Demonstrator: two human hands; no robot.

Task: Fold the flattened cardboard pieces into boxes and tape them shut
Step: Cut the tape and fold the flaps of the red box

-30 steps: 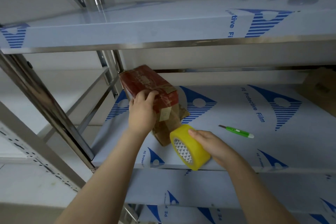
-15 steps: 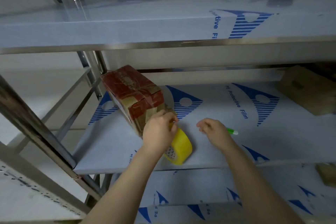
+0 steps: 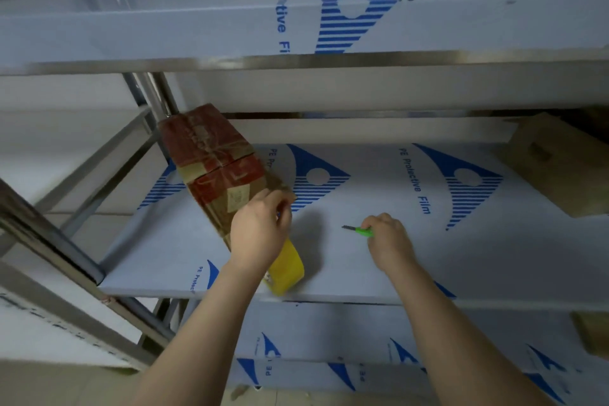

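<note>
On the steel shelf [image 3: 494, 257], the work turns from laying tape to cutting it. A second ago my right hand [image 3: 390, 241] carried the yellow tape roll [image 3: 288, 270] and the green utility knife [image 3: 361, 231] lay loose in the middle of the shelf. Now the roll stands on its edge near the shelf's front edge, and my right hand grips the knife, its blade out and pointing left.

My left hand [image 3: 260, 227], which had rested on top of the box [image 3: 214, 168], has dropped to the box's near end, just above the roll. Its fingers are curled into a pinch; whether they hold a strip of tape I cannot tell, since any clear strip is lost in the blur.

The box, red and brown and already banded with tape, sits tilted toward the shelf's back left corner, beside the upright post. I judge the next stroke to be the cut that frees the roll, leaving this box sealed.
</note>
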